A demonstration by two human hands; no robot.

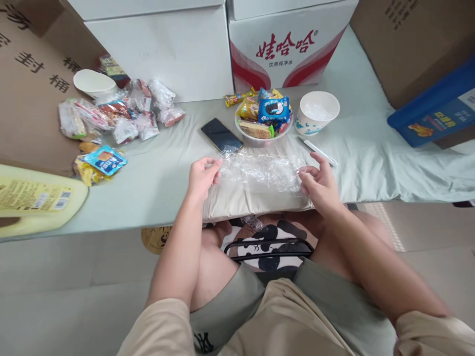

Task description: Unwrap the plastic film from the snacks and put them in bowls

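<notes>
A crinkled sheet of clear plastic wrap (261, 170) stretches between my two hands, low over the front of the cloth-covered table. My left hand (205, 175) pinches its left end. At the right end, my right hand (319, 184) pinches the wrap between thumb and fingers, with the index finger raised. Just beyond the wrap stands a bowl (263, 140) filled with packaged snacks, a blue cookie packet (273, 109) on top. Left of the bowl lies a dark phone (221, 135), its near corner by the wrap. A white-handled knife or cutter (319, 150) rests beyond my right hand.
A paper cup (317, 112) with clear plastic inside stands right of the bowl. Plastic-wrapped snack bundles (128, 111) are heaped at the left, near loose packets (106, 160) and a yellow jug (40, 200). White boxes (159, 54) line the back; a blue container (434, 106) stands right.
</notes>
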